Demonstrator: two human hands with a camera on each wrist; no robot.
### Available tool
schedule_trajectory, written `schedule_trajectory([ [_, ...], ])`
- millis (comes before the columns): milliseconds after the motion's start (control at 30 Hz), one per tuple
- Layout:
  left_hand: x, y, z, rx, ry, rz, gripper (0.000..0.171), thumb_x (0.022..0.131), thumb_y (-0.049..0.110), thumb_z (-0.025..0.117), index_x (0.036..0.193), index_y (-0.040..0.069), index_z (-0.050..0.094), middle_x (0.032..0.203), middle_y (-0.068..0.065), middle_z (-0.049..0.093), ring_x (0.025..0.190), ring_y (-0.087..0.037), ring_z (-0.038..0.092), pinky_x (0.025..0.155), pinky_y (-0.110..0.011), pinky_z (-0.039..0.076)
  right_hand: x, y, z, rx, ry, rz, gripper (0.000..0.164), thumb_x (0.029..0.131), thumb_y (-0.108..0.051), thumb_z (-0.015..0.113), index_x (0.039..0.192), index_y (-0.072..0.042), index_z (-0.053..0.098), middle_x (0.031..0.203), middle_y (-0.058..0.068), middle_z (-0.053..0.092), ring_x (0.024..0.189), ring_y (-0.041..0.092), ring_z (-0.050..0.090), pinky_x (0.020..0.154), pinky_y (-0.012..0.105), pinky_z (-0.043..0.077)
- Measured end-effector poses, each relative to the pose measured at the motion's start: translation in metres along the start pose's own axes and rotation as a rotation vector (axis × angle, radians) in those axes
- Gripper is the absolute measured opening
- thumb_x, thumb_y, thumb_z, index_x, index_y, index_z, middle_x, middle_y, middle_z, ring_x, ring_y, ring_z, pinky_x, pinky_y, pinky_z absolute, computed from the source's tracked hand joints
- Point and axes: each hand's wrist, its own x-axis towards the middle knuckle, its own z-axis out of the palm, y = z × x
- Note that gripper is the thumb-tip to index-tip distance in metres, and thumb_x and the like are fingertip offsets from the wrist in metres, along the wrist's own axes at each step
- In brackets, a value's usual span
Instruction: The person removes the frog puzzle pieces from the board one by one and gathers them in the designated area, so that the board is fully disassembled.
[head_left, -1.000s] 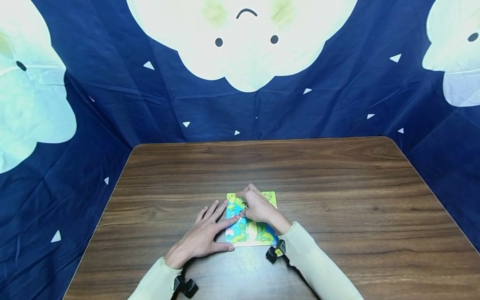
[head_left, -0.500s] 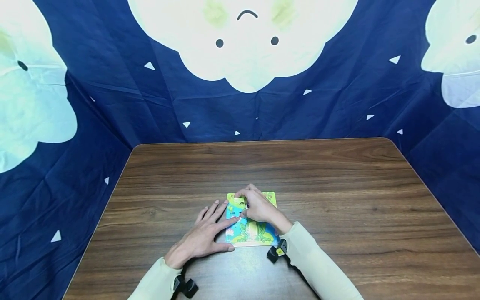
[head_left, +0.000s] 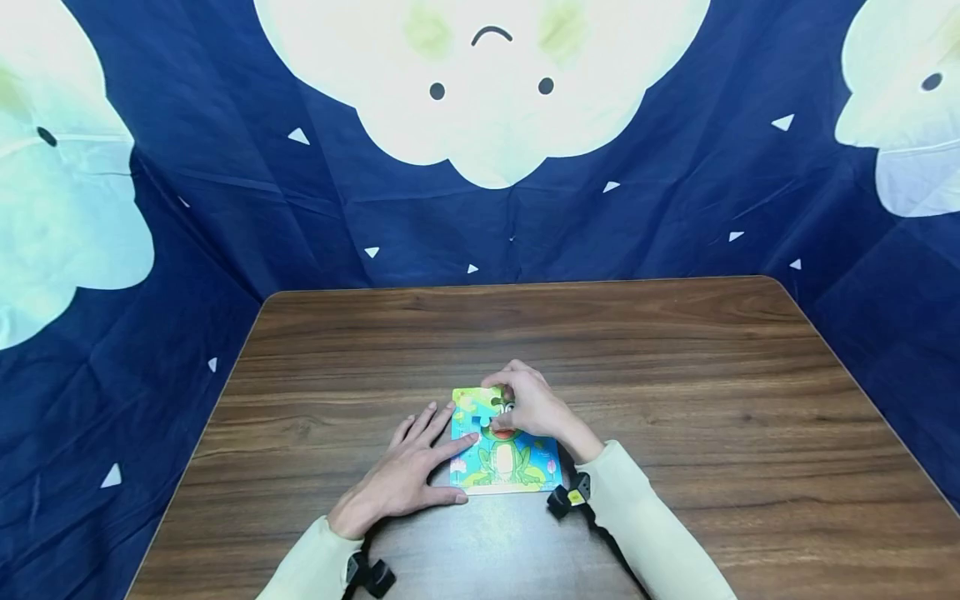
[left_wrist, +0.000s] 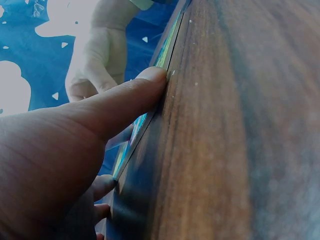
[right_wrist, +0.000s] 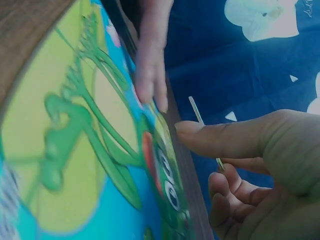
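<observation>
A frog picture puzzle (head_left: pixel 507 468) in green, yellow and blue lies on the table near its front. My left hand (head_left: pixel 408 469) rests spread along the puzzle's left side, index finger on the picture and thumb (left_wrist: pixel 150 75) at the bottom left corner. My right hand (head_left: pixel 534 407) is over the upper right part, partly covering the frog's head. Between its thumb and fingers it pinches a thin, flat puzzle piece (right_wrist: pixel 195 108), seen edge-on in the right wrist view and raised off the picture. Most of that piece's printed face is hidden by the hand.
The brown wood-grain table (head_left: pixel 675 358) extends around the puzzle on all sides. Behind and beside it hangs a dark blue cloth (head_left: pixel 420 225) with white clouds. Each wrist carries a small black camera on a strap.
My right hand has lifted and shifted right and slightly away with the puzzle piece, uncovering part of the frog's face. My left hand has stayed in place.
</observation>
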Motion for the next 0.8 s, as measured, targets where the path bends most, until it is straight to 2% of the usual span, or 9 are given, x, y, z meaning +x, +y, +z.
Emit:
schedule_trajectory([
  [233,0.0,0.0,0.0,-0.006,-0.007,-0.009,0.075,0.085,0.059,0.07,0.151,0.031,0.046,0.168,-0.017,0.018,0.155,-0.046,0.015,0.117,-0.07,0.017,-0.011,0.011,-0.011,-0.009,0.006,-0.016,0.051,0.072,-0.008,0.088,0.12,-0.011,0.072,0.09,0.003,0.056,0.079,0.014,0.045,0.081,0.033,0.032],
  [467,0.0,-0.001,0.001,0.005,0.014,0.003,0.076,0.084,0.059,0.07,0.15,0.031,0.047,0.167,-0.019,0.02,0.154,-0.047,0.017,0.115,-0.071,0.019,-0.02,0.024,-0.022,-0.01,0.005,-0.014,0.051,0.072,-0.008,0.088,0.12,-0.012,0.072,0.093,0.002,0.056,0.08,0.014,0.045,0.084,0.036,0.03],
  [800,0.0,0.0,0.001,-0.007,0.016,0.002,0.075,0.084,0.058,0.07,0.15,0.03,0.048,0.167,-0.019,0.021,0.153,-0.047,0.018,0.115,-0.072,0.019,-0.032,0.038,-0.036,-0.051,0.01,-0.04,0.052,0.072,-0.012,0.089,0.121,-0.011,0.071,0.095,0.002,0.057,0.081,0.014,0.047,0.075,0.027,0.038],
])
